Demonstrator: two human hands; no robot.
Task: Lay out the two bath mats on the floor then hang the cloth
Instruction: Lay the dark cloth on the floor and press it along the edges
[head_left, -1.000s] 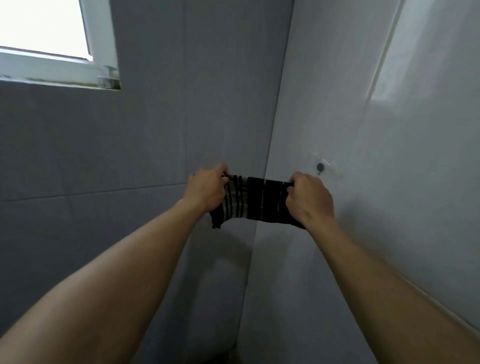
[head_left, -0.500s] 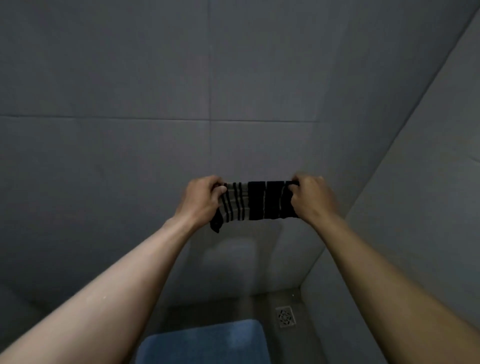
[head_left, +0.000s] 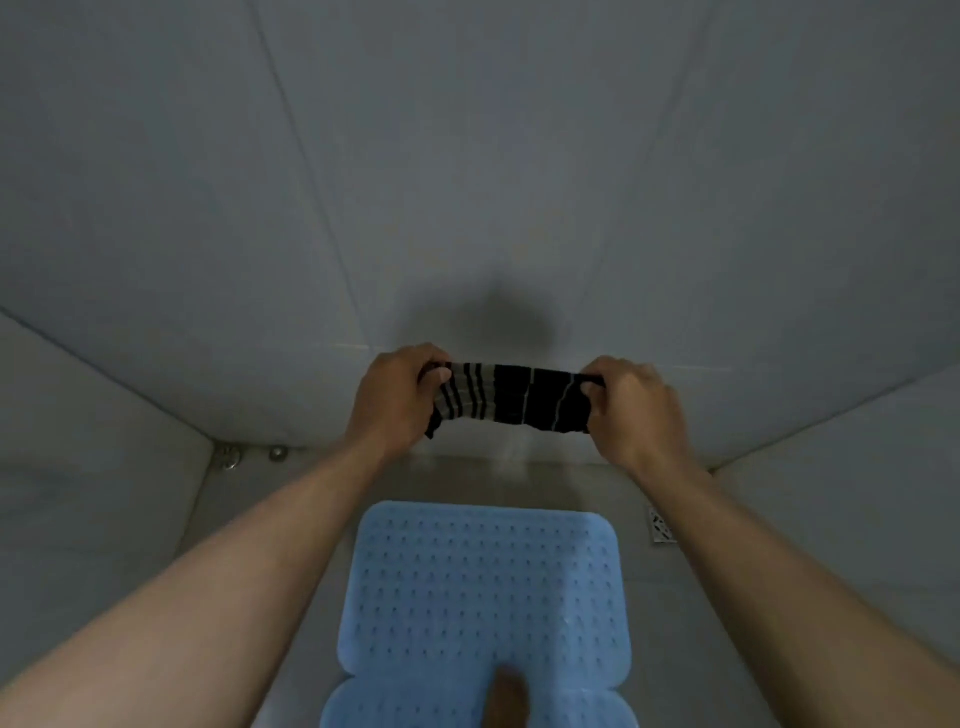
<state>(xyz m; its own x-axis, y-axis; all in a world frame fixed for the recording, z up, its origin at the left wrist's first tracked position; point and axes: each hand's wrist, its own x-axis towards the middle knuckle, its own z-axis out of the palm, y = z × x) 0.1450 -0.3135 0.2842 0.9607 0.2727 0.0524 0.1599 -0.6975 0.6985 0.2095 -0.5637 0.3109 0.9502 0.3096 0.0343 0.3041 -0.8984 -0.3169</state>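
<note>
A black cloth (head_left: 514, 399) with grey stripes is stretched out in the air between my two hands, at arm's length in front of the tiled wall. My left hand (head_left: 397, 397) grips its left end, my right hand (head_left: 631, 402) grips its right end. Below them a light blue dotted bath mat (head_left: 488, 587) lies flat on the floor. A second blue mat (head_left: 395, 709) of the same kind adjoins its near edge at the bottom of the view. A foot (head_left: 506, 699) rests where the two mats meet.
Grey tiled walls (head_left: 467, 182) close in ahead and on both sides. A square floor drain (head_left: 660, 527) sits right of the mat. Two small metal fittings (head_left: 231, 457) are in the left floor corner.
The view has tipped down from the window and the wall hook to the floor, bringing the blue mats into sight. Both hands keep the same grip on the stretched cloth.
</note>
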